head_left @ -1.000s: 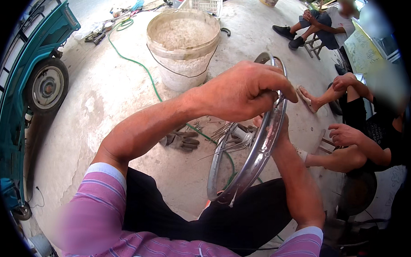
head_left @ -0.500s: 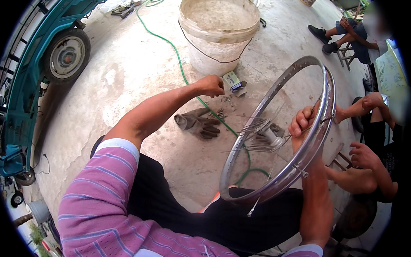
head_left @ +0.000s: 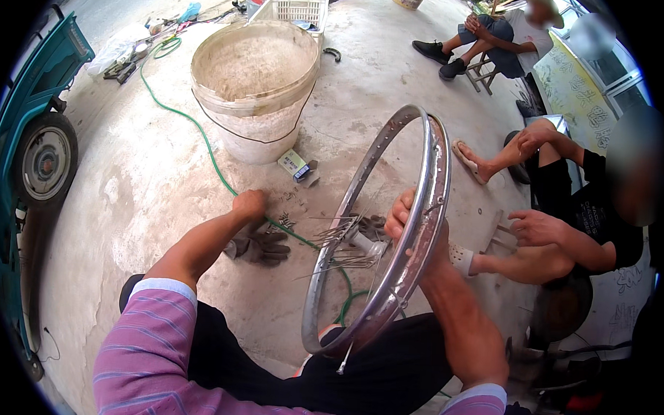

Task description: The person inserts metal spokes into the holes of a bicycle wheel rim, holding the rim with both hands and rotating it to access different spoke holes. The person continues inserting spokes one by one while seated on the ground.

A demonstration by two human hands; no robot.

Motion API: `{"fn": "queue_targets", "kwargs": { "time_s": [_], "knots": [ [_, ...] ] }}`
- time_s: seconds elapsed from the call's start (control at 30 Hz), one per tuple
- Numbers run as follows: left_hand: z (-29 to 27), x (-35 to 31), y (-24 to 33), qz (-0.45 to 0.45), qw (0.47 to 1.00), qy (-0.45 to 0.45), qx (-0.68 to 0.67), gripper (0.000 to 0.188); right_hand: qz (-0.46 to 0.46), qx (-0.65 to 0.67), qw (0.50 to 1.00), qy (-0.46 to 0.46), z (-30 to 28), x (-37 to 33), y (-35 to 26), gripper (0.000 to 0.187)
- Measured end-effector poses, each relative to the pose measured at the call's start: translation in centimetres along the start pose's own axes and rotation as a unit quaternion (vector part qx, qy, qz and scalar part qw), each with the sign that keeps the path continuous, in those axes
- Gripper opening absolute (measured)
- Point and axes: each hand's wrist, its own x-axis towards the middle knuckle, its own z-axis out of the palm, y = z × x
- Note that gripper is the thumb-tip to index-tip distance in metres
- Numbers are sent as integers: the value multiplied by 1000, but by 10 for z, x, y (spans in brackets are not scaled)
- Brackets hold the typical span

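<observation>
- Wheel rim [head_left: 397, 272]: held on edge, tilted, over the near side of the black trousers [head_left: 385, 370], right of centre. Contact with the trousers cannot be confirmed.
- Spoke end [head_left: 343, 365]: hangs below the lowest, nearest part of the rim. A few others project from its right side, so a small number of spokes appear to be fitted.
- Right hand [head_left: 400, 214]: fingers wrapped round the right side of the rim, supporting it.
- Hub [head_left: 367, 242]: sits within the rim circle, off-centre.
- Loose spokes [head_left: 337, 255]: fan out leftward from the hub, ends free. Judged by these and the bare holes along the rim, lacing is at an early stage; most spokes are unattached.
- Grey glove [head_left: 261, 247]: lies on the floor left of the rim, beside the green hose [head_left: 291, 233].
- Left hand [head_left: 251, 206]: just beyond the glove, fingers hidden; grip and contents cannot be told.
- Small metal pieces [head_left: 284, 220]: scattered right of the left hand, unused.
- Small box [head_left: 295, 164]: farther off, at the base of the bucket [head_left: 254, 131].
</observation>
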Motion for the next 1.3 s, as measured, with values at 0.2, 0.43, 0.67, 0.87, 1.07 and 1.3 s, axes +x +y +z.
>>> {"fn": "queue_targets", "kwargs": {
  "time_s": [0.2,0.43,0.67,0.87,1.07,1.3],
  "knots": [
    [7,-2,5,82,995,29,38,23,-13,-28,999,24,-17,6,5,21],
    [1,-7,20,137,983,56,-104,19,4,-35,999,-3,-1,-4,0,24],
    [-150,-28,115,217,864,48,-452,17,-20,-46,998,-37,28,-6,13,26],
    [-282,-127,167,378,690,74,-613,14,-22,-28,999,-24,20,1,31,30],
    [-304,-171,182,434,730,75,-522,17,-39,-134,990,-13,69,-16,35,49],
    [-306,-174,179,441,729,33,-523,15,-44,-136,989,-30,67,-15,43,48]
  ]
}}
